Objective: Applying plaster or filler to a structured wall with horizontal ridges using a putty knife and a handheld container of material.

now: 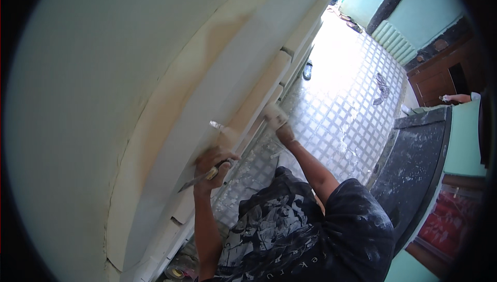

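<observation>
Clenching left hand [213, 164] around putty knife [199, 179], blade flat against wall [171, 101] for spreading; beyond, right hand [276, 121] gripping pale lump [272, 112].

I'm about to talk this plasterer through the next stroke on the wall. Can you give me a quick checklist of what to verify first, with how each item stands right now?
1. Left hand grips the putty knife by its handle: ok.
2. Knife blade lies against the wall panel: ok.
3. Right hand holds the second scraper at the moulding: ok, though blurred.
4. Filler loaded on either blade: cannot tell.
5. Patterned floor below free of things underfoot: not ok, a sandal lies by the wall.
</observation>
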The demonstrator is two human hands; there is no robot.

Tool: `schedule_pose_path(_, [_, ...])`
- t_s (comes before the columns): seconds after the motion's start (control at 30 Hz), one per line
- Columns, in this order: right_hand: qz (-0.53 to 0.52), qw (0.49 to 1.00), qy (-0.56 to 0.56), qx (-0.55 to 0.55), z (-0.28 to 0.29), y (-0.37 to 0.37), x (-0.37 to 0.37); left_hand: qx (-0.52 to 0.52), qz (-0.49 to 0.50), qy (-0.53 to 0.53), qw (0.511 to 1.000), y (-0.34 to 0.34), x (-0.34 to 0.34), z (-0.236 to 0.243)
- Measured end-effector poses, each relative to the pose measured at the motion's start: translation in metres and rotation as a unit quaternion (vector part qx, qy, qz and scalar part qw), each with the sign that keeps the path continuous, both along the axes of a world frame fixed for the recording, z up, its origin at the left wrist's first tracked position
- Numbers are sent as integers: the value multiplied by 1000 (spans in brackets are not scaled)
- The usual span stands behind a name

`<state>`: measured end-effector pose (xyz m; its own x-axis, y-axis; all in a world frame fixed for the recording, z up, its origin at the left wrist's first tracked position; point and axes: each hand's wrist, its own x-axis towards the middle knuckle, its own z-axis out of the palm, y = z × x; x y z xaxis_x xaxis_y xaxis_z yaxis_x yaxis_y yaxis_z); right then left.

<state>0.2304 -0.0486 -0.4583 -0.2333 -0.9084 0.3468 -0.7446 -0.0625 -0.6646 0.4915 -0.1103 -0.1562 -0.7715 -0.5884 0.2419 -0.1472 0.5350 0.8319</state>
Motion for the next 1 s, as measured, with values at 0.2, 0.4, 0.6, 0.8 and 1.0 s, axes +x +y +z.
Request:
schedule_pose_path(0.2, [-292, 942, -115, 120, -29, -26, -58, -33, 21, -46, 998, -2, -3, -3])
schedule_pose_path(0.4, [-434, 865, -247, -47, -34, -37, -55, -33, 44, -51, 997, 0, -11, 1])
schedule_pose_path(0.6, [-329, 918, -222, -13, -40, -49, -62, -20, 57, -64, 996, 2, -12, 0])
schedule_pose_path(0.8, [-283, 918, -265, -90, -51, -59, -81, -24, 59, -60, 996, 2, -11, -3])
schedule_pose_path(1.0, [-316, 923, -219, 13, -58, -61, -76, -32, 47, -50, 997, 2, -14, -3])
